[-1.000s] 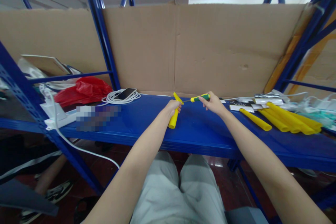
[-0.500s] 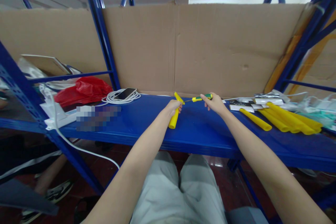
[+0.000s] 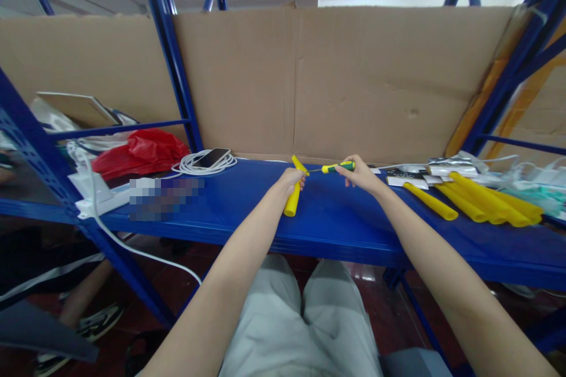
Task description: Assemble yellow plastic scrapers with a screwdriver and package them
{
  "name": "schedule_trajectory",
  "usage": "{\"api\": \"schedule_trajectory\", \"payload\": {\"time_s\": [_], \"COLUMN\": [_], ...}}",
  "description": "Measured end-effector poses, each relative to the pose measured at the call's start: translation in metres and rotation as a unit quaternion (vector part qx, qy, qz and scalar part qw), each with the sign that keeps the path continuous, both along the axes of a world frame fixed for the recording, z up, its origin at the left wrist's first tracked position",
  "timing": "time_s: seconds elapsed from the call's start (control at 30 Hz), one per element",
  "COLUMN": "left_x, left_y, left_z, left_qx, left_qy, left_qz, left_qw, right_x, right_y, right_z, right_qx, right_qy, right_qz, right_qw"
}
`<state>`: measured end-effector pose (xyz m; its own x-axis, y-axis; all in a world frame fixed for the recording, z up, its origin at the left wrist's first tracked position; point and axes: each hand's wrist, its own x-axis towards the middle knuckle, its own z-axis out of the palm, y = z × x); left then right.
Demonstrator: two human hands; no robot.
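Observation:
My left hand [image 3: 295,178] is closed around a yellow tube-shaped piece [image 3: 291,203], whose wide end points toward me above the blue shelf. A narrower yellow part sticks out beyond my fingers at the top. In my right hand [image 3: 357,174] is a screwdriver [image 3: 338,167] with a green and yellow handle, held level. Its thin shaft points left, and the tip meets or nearly meets the yellow piece beside my left fingers; exact contact is too small to tell.
On the right lie several yellow tubes [image 3: 480,200] and a single yellow tube [image 3: 431,201]. A phone [image 3: 212,158] rests on a coiled white cable [image 3: 190,166] at left, near a red plastic bag [image 3: 141,153]. Cardboard [image 3: 345,82] stands behind the blue shelf [image 3: 247,206].
My right hand and the screwdriver have shifted slightly left and down, and the handle tilts a little differently. My left hand and the yellow piece have barely moved.

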<state>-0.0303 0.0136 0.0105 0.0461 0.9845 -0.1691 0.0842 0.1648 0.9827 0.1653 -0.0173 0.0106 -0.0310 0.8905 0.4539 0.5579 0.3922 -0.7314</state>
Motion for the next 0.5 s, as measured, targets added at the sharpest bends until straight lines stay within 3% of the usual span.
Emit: {"api": "schedule_trajectory", "payload": {"time_s": [0.07,0.27,0.4,0.5], "left_x": [-0.0001,0.0003,0.0002,0.0002], "left_y": [-0.0008,-0.0030,-0.0037,-0.0045], "left_z": [0.0002,0.0018,0.0023,0.0025], "left_qx": [0.000,0.002,0.003,0.001], "left_qy": [-0.001,-0.003,-0.002,-0.005], "left_qz": [0.004,-0.004,0.002,0.006], "left_qw": [1.000,1.000,1.000,1.000], "right_x": [0.0008,0.0006,0.0024,0.0042], "right_y": [0.0015,-0.0027,-0.0006,-0.0002], "right_z": [-0.0009,0.0029,0.0009,0.0008], "right_qx": [0.009,-0.003,-0.019,-0.011], "right_qy": [-0.001,-0.050,0.005,-0.012], "right_qz": [0.012,-0.054,0.003,0.012], "right_qw": [1.000,0.997,1.000,1.000]}}
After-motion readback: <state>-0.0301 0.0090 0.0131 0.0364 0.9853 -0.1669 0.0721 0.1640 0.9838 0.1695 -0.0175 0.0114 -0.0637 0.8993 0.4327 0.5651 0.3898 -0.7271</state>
